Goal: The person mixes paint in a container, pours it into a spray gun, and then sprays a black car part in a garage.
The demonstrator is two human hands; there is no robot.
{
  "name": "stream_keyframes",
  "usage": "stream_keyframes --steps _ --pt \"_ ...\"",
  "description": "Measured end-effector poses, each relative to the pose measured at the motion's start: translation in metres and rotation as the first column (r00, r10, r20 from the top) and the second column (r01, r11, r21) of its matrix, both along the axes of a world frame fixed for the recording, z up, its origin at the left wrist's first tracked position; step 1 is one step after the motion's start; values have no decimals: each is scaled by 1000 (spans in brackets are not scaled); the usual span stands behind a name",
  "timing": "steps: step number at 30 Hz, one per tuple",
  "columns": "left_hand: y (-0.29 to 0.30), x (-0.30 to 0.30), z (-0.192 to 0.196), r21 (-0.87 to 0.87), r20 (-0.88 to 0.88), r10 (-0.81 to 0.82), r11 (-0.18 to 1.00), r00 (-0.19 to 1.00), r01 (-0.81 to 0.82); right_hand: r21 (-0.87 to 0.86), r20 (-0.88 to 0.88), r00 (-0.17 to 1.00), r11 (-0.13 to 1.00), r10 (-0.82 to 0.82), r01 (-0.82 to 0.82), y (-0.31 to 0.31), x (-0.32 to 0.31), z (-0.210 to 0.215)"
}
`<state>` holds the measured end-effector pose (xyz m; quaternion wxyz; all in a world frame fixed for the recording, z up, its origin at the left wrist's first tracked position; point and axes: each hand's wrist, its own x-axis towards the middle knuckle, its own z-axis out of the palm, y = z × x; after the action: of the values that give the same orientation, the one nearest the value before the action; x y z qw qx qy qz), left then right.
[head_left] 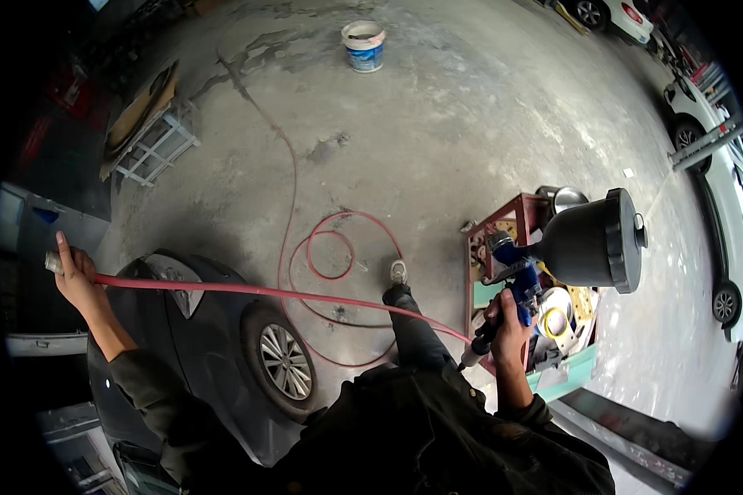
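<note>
My right hand [510, 326] grips the handle of a blue spray gun [516, 276] with a large black cup [593, 241] tipped sideways to the right. A red air hose [248, 289] runs from the gun's base across to the left, where my left hand [76, 276] is closed around it near its metal end fitting, arm stretched out. More of the hose lies coiled on the concrete floor [330, 256]. My leg and shoe [398, 272] stand beside the coil.
A dark grey car [215, 346] sits below my left arm, its wheel [285, 360] near my body. A red and teal cart [545, 330] with tools stands under the gun. A white and blue bucket [363, 45] is far off. White cars [718, 173] line the right.
</note>
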<state>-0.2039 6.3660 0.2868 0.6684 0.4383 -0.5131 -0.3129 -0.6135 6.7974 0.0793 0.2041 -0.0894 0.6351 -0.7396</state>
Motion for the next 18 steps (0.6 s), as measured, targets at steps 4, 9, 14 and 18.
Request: stream_keyframes --steps 4,9,14,18 --pt "-56 -11 43 -203 9 211 958 978 -205 -67 -53 997 997 47 -50 -98 -42 3" --pt "-161 -3 87 -310 3 376 881 927 -357 -46 -115 992 997 58 -64 -232 -95 1" --pt "-241 85 145 -403 95 342 872 935 -278 -134 -25 991 982 128 -130 -358 -127 21" --pt "-311 111 110 -304 -20 267 916 963 -261 -95 -52 980 976 194 -198 -455 -143 18"
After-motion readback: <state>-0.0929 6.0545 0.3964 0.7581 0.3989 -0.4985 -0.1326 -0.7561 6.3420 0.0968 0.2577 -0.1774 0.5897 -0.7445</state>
